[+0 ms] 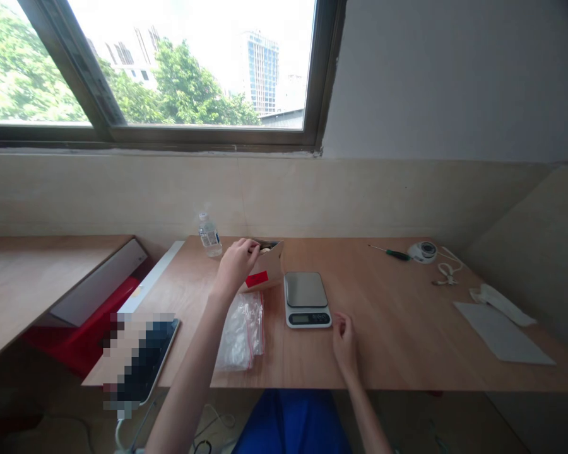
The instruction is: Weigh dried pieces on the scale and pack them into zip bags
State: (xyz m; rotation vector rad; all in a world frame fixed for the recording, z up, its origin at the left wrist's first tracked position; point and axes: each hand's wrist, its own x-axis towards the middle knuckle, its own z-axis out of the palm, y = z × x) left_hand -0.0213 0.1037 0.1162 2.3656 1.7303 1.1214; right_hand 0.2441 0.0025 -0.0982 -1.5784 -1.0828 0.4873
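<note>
My left hand (240, 255) is at the top of an open cardboard box (273, 271) with a red label (256, 279). Its fingers are bent together over the rim, and what they may grip is hidden. Small pale items (266, 250) show just inside the box. Right of the box lies a white kitchen scale (307, 299) with a steel plate; I cannot read its display. My right hand (344, 340) rests on the table by the scale's front right corner, fingers loosely curled with nothing visible in them. Clear zip bags (239, 334) lie in front of the box.
A water bottle (210, 236) stands behind my left hand. A tablet-like device (154, 359), partly blurred, lies at the table's left edge. To the right are a green-handled screwdriver (397, 255), a white dome camera (423, 252) with cable, and a white sheet (502, 333).
</note>
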